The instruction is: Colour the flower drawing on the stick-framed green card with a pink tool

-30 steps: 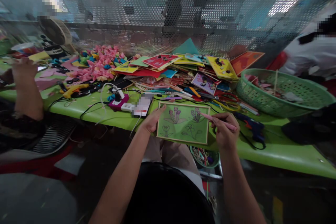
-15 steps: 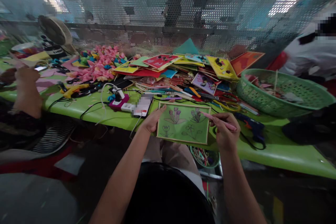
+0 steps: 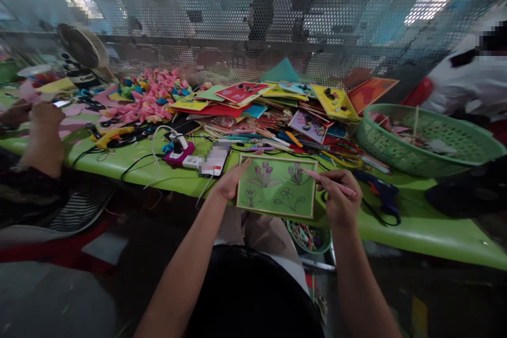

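A green card (image 3: 276,194) with drawn flowers and a wooden border rests at the near edge of the green table (image 3: 415,229). My left hand (image 3: 231,179) grips the card's left edge, thumb on top. My right hand (image 3: 338,198) is closed around a thin pink stick (image 3: 328,181) whose tip points at the card's upper right corner. Under the table edge, a small green basket (image 3: 309,236) holds coloured sticks.
Stacked decorated cards (image 3: 301,103), pink paper flowers (image 3: 152,97), a glue gun (image 3: 381,191), cables and a charger (image 3: 180,152) crowd the table. A big green basket (image 3: 423,140) sits right. A co-worker's hands (image 3: 37,121) work at left; another person (image 3: 471,82) sits far right.
My hands and the card have barely moved. The co-worker's hand at the left has dropped lower and shifted slightly.
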Demonstrator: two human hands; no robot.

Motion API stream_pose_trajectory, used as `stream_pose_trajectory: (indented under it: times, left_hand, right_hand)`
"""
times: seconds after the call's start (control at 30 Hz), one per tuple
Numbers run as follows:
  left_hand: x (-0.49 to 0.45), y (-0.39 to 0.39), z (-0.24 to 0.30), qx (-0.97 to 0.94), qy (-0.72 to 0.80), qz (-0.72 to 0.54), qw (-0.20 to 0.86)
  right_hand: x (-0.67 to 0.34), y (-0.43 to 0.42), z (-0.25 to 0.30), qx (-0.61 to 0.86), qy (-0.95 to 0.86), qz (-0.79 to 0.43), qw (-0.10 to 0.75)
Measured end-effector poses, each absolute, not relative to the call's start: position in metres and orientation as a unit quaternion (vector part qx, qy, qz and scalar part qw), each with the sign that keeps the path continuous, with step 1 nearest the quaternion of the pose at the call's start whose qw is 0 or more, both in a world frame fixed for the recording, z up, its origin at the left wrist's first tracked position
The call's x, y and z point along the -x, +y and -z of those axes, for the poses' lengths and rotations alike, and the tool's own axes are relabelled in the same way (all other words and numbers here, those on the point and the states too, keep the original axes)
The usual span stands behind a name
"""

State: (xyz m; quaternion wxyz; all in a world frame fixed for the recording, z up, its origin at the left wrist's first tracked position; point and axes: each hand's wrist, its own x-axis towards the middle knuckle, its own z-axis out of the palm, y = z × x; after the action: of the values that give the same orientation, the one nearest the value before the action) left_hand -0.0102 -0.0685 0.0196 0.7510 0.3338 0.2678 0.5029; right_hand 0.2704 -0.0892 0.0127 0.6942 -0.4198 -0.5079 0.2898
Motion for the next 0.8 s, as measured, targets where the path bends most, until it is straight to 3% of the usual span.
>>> stream_pose_trajectory:
  times: [0.8]
  left_hand:
    - [0.0103, -0.0672, -0.0168, -0.342, 0.278, -0.505, 0.742]
  right_hand:
    - [-0.2702, -0.0902, -0.0139, 0.413, -0.506, -0.308, 0.692]
